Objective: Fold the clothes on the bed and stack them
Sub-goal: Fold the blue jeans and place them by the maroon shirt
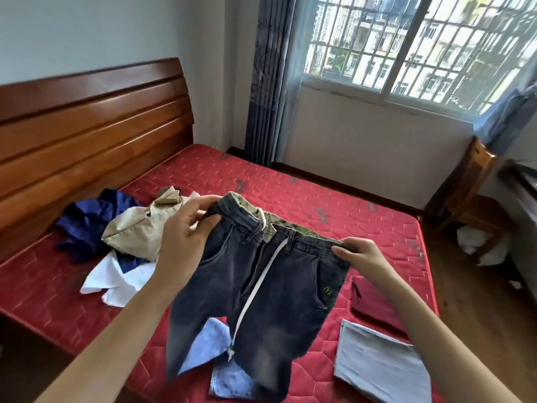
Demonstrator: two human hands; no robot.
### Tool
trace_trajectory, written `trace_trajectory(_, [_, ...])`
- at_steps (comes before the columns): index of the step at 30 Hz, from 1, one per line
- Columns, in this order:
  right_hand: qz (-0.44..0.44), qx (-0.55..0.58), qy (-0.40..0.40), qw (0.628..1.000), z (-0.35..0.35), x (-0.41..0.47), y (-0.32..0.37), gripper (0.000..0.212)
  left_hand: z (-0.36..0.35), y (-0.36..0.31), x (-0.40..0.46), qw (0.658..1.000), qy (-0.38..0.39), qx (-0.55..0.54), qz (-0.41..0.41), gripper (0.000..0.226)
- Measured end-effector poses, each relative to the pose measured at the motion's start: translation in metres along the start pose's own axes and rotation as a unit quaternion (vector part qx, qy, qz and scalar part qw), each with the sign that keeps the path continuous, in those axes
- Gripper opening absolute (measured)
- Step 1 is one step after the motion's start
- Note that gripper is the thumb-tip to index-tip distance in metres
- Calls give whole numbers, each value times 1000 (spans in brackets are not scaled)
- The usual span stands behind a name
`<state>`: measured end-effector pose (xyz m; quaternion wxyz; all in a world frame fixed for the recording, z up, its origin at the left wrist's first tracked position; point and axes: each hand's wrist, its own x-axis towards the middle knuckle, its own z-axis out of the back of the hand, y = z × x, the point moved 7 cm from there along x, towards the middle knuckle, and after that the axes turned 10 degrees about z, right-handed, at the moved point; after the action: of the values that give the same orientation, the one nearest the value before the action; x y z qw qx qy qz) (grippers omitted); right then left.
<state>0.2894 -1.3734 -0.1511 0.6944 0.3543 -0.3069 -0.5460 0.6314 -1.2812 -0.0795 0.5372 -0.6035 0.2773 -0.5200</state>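
Dark denim shorts (261,286) hang above the red mattress (319,205), the left hand (186,231) and right hand (360,254) each pinching a waistband corner, probably to square them for folding. Unfolded clothes (130,231) lie left of the shorts; a folded grey piece (380,362) lies right.

Bare mattress (334,199) beyond shorts (261,286)

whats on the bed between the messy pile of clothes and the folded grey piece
In the head view, the dark denim shorts held up by both hands fill that stretch between pile and grey piece, with light blue clothes under them on the bed.
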Motion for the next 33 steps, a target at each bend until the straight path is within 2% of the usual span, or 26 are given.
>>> trace_trajectory(1, [6,-29,1,1000,-5,3,2,5,-6,-3,3,1000,12,13,-6,52])
trace_trajectory(3, [56,-52,-10,997,-17,14,21,18,-16,-7,9,998,44,34,-7,52])
trace_trajectory(5, [133,-26,-8,991,-35,26,60,22,-25,-10,14,995,88,46,-9,49])
trace_trajectory(7, [140,27,33,989,-59,40,95,24,-33,-14,15,989,138,55,-26,56])
trace_trajectory(8, [114,28,78,990,-73,47,106,35,-36,-16,14,985,161,57,-32,58])
trace_trajectory(10, [58,-62,237,968,-101,54,113,56,-37,-17,14,982,173,67,-39,58])
trace_trajectory(12, [16,-132,399,907,-119,45,107,45,-28,-11,21,986,142,84,-32,55])
trace_trajectory(13, [10,-127,442,888,-123,41,103,39,-24,-6,26,988,129,86,-17,54])
trace_trajectory(15, [10,-53,460,886,-124,38,96,41,-17,3,32,991,115,73,20,50])
trace_trajectory(17, [23,44,446,894,-119,37,88,57,-13,6,36,992,106,44,44,46])
trace_trajectory(18, [53,86,446,890,-117,34,87,55,-10,6,39,993,101,26,53,46])
trace_trajectory(19, [86,110,445,885,-117,32,82,39,-8,5,41,994,93,12,61,46])
trace_trajectory(20, [115,114,435,886,-118,30,79,12,-6,3,45,994,85,5,65,45])
trace_trajectory(21, [130,95,400,902,-117,32,72,16,-5,0,48,995,78,5,64,44])
trace_trajectory(22, [154,46,348,924,-114,36,67,29,-4,-4,52,995,75,9,59,42])
trace_trajectory(24, [210,-54,220,951,-101,46,62,39,-4,-13,59,996,71,14,48,40])
trace_trajectory(26, [264,-76,132,952,-85,46,64,35,-5,-20,66,997,65,15,42,40])
trace_trajectory(29, [285,-98,47,952,-57,45,66,11,-8,-30,75,998,54,21,30,41])
trace_trajectory(33, [309,-216,-43,925,-29,45,75,10,-19,-37,81,998,52,25,21,39])
